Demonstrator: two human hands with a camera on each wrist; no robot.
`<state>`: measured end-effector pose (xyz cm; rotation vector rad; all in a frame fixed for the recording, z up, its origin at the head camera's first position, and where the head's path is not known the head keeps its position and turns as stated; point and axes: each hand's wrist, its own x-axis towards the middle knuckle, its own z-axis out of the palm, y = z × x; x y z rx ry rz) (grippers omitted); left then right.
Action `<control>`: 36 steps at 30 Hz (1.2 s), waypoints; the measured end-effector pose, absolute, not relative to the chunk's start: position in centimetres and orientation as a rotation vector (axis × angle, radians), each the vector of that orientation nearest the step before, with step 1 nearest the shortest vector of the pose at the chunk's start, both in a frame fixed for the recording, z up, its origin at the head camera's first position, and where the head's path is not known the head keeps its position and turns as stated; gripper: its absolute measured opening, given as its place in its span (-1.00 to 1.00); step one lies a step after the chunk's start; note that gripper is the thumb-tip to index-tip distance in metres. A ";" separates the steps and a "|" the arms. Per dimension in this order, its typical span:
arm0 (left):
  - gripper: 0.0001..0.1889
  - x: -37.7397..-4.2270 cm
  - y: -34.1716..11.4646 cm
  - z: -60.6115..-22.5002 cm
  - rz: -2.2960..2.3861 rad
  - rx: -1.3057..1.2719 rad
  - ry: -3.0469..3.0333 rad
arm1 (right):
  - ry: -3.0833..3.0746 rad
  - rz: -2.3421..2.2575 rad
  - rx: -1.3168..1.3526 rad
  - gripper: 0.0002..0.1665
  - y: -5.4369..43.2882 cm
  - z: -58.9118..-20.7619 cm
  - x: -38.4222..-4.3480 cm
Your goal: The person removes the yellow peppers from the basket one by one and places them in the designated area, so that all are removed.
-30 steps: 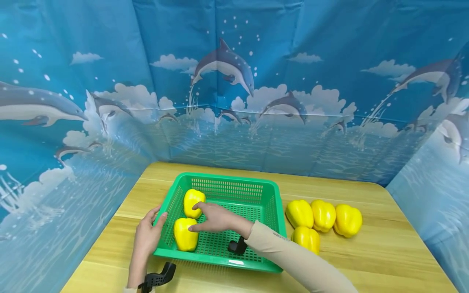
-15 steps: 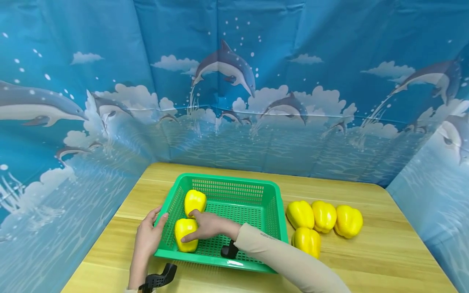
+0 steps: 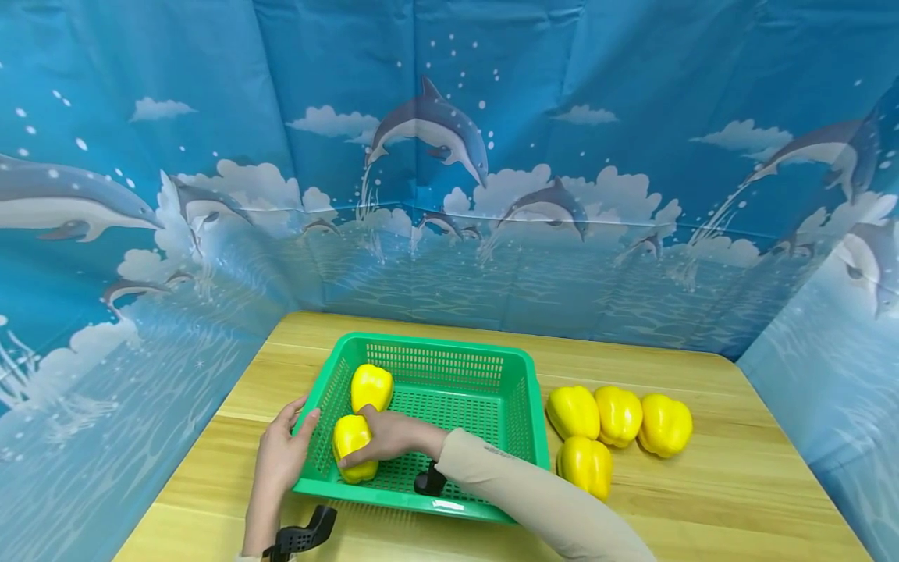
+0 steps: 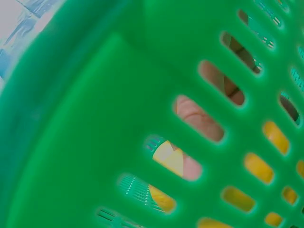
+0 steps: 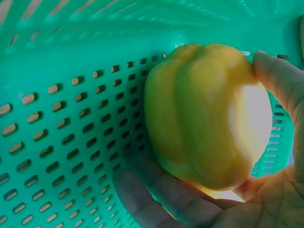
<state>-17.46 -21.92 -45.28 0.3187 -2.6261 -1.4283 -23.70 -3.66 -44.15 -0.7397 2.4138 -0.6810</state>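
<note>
Inside a green plastic basket (image 3: pixel 449 510) my right hand (image 3: pixel 393 434) grips the nearer yellow bell pepper (image 3: pixel 351 441). In the right wrist view the thumb (image 5: pixel 280 80) lies on one side of this bell pepper (image 5: pixel 204 118) and the fingers (image 5: pixel 175 194) reach round its other side. Another yellow bell pepper (image 3: pixel 371 385) sits just behind it against the basket's left side. My left hand (image 3: pixel 281 451) holds the basket's left rim, thumb on the inside. The left wrist view is mostly filled by the slotted basket wall (image 4: pixel 104 123), with bits of yellow and a hand through the slots.
Right of the basket several yellow bell peppers (image 3: pixel 620 416) lie close together on the wooden table (image 3: pixel 737 484). A blue dolphin-print curtain (image 3: pixel 449 273) stands behind the table and along both sides.
My right hand has come down and toward me from above the two bell peppers in the basket and now grips the nearer one. The left hand stays on the rim.
</note>
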 end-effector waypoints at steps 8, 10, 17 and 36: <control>-0.43 -17.4 -21.8 -45.2 -1.428 0.329 -2.622 | 2.418 -0.718 -0.722 -0.01 -3.9 -44.4 -23.7; -0.43 -17.3 -21.8 -45.1 -1.427 0.331 -2.628 | 2.421 -0.722 -0.716 -0.03 -4.0 -44.4 -23.7; -0.42 -17.4 -21.9 -45.1 -1.386 0.336 -2.655 | 2.413 -0.751 -0.717 -0.06 -4.0 -44.7 -23.6; -0.42 -17.7 -22.0 -45.3 -1.397 0.331 -2.649 | 2.349 -0.830 -0.781 -0.22 -3.0 -44.8 -23.8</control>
